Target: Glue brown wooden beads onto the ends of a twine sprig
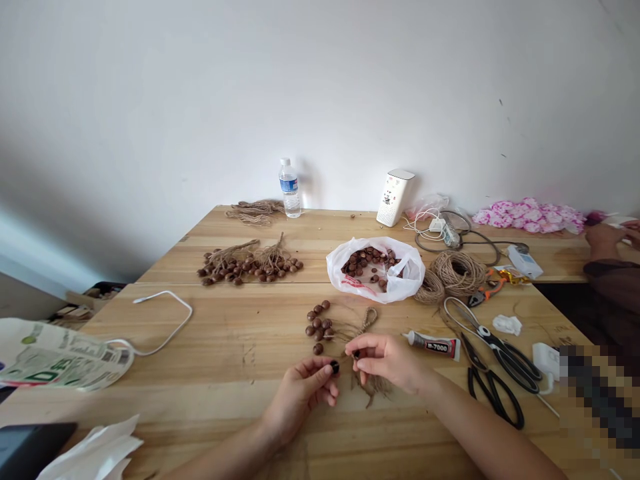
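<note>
My left hand (pixel 303 390) pinches a small dark round piece (pixel 335 366), like part of a nut shell, between thumb and fingers. Just right of it, my right hand (pixel 387 360) is closed on another dark piece (pixel 356 355), largely covered by the fingertips. Both hands are slightly apart above the wooden table (pixel 200 427). Beyond them lies a bunch of round brown nuts (pixel 317 323) beside a looped, knotted jute cord (pixel 369 319). Frayed cord ends (pixel 373 387) show under my right hand. A B-7000 glue tube (pixel 434 345) lies right of that hand.
A white plastic bag (pixel 345 285) of brown shells stands behind the hands. Finished-looking nut bunches (pixel 250 263) lie back left, twine rolls (pixel 457 272) back right. Scissors (pixel 510 360), pliers (pixel 485 293), a water bottle (pixel 290 190) and a white cable (pixel 175 333) surround them. Another person's hand (pixel 605 239) is far right.
</note>
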Demonstrator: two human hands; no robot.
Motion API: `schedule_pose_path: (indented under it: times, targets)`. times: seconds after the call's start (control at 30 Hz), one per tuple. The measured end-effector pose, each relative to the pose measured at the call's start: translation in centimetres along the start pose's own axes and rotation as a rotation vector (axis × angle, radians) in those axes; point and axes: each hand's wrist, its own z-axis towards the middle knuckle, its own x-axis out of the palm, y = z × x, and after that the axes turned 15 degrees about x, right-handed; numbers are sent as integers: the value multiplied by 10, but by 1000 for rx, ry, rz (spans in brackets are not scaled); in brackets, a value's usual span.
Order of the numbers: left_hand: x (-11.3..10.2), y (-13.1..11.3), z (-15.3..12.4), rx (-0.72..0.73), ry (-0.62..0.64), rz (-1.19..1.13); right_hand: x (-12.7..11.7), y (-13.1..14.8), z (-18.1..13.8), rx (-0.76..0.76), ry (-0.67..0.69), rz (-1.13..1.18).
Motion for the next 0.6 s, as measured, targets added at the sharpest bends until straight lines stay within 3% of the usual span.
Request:
schedule_pose_path:
  times: [0.1,0.33,0.6]
  targets:
    - [0,0,0,1,3,6,2,-3,0,-123,-106,-184]
    - [1,-1,0,1,1,16,6,-3,-1,-292,-235,-359]
    - [1,-2,0,-5,8,17,3,-4,-2,-410,-199,-621]
